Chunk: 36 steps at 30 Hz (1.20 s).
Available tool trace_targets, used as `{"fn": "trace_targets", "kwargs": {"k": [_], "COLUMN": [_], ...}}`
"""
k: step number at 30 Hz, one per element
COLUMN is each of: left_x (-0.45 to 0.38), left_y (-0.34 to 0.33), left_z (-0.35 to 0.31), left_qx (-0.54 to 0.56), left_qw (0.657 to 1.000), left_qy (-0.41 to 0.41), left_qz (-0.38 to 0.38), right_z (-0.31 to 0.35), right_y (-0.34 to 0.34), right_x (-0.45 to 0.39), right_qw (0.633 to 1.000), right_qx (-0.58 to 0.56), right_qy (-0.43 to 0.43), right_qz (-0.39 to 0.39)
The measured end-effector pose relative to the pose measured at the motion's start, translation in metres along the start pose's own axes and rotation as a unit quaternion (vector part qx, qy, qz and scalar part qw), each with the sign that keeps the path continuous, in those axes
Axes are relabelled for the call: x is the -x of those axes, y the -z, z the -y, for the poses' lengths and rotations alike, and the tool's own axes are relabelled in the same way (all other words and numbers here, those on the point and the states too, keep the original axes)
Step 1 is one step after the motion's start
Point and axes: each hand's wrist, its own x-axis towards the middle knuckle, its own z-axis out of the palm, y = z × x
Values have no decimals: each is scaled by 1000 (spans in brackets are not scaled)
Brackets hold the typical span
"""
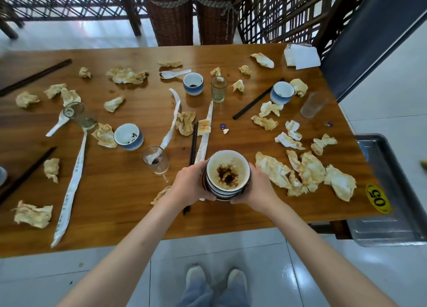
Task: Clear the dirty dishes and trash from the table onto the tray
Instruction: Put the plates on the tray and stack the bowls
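Observation:
A stack of dirty bowls (pixel 227 175), the top one stained with dark sauce, is held near the front edge of the wooden table (pixel 120 191). My left hand (pixel 188 186) grips its left side and my right hand (pixel 256 186) grips its right side. A metal tray (pixel 390 226) sits off the table's right end. Blue-and-white cups (pixel 193 83) (pixel 282 93) (pixel 128 137), small glasses (pixel 219 89) (pixel 156 159) (pixel 313 105), white spoons (pixel 174 74) and black chopsticks (pixel 193 145) lie scattered among several crumpled stained napkins (pixel 307 170).
Long paper chopstick sleeves (pixel 69 191) (pixel 172 124) lie across the table. Folded white napkins (pixel 301 56) sit at the far right corner. Two wicker baskets (pixel 171 15) stand beyond the far edge. A dark chair back (pixel 369 41) rises at the right. My feet (pixel 215 281) are on the tiled floor.

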Motion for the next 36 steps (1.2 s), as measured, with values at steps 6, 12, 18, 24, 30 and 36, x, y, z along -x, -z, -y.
{"fn": "trace_targets", "kwargs": {"k": [6,12,18,24,30,36], "left_x": [-1,-4,-6,-8,-10,-20], "left_y": [-1,-5,-10,-11,-5,3], "left_z": [5,10,15,19,9,-29], "left_qx": [16,35,34,37,35,4], "left_qw": [1000,999,999,997,996,993], "left_qy": [-4,-11,-35,-63,-83,-107], "left_qz": [2,20,13,8,18,41], "right_z": [-3,-7,-13,-14,-12,-12], "right_y": [-3,-6,-12,-14,-3,34], "right_x": [-1,1,2,1,7,13], "right_qw": [1000,999,998,998,998,998], "right_qx": [-13,-24,-47,-54,-66,-63], "right_qy": [2,18,0,-4,2,13], "right_qz": [3,18,35,21,17,-5]}}
